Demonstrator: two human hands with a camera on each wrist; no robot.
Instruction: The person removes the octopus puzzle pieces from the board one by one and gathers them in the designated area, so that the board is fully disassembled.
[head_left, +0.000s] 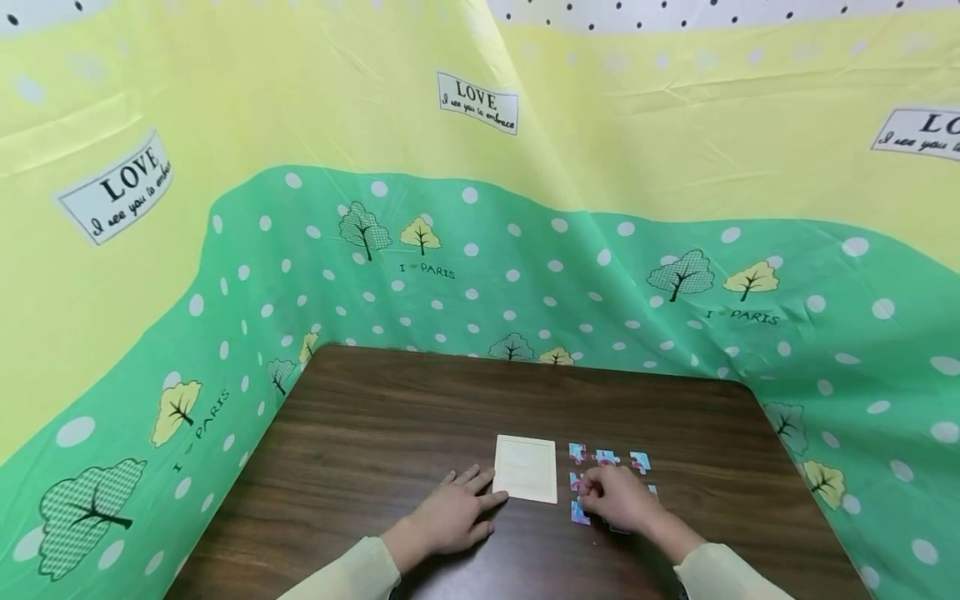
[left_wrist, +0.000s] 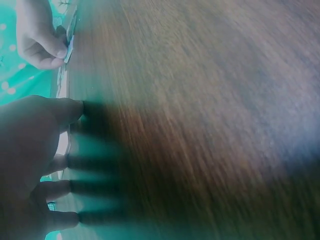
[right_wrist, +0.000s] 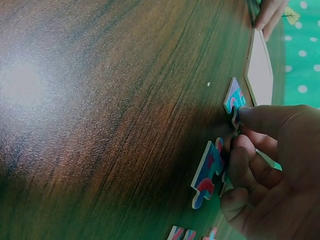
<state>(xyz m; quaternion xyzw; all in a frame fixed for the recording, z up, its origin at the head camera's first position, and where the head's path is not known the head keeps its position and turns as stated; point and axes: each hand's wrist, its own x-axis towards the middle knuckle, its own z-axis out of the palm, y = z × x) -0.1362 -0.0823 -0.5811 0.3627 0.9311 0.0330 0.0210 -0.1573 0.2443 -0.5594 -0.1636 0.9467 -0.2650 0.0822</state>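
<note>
A shallow pale wooden puzzle tray (head_left: pixel 525 471) lies flat on the table. My left hand (head_left: pixel 457 510) rests at its lower left, fingers spread, with the thumb touching the corner. To the right of the tray my right hand (head_left: pixel 618 497) is among jigsaw pieces, fingers curled. Its thumb and finger pinch the edge of a blue and pink jigsaw piece (right_wrist: pixel 234 96), which sits low at the table in the right wrist view. Another jigsaw piece (right_wrist: pixel 206 175) lies beside the curled fingers. The right hand covers part of the pieces.
Several jigsaw pieces are laid out in rows, including a top middle piece (head_left: pixel 606 457) and a top right piece (head_left: pixel 640 462). The dark wood table (head_left: pixel 360 433) ends at a green and yellow curtain (head_left: pixel 487 275) hanging behind and along its sides.
</note>
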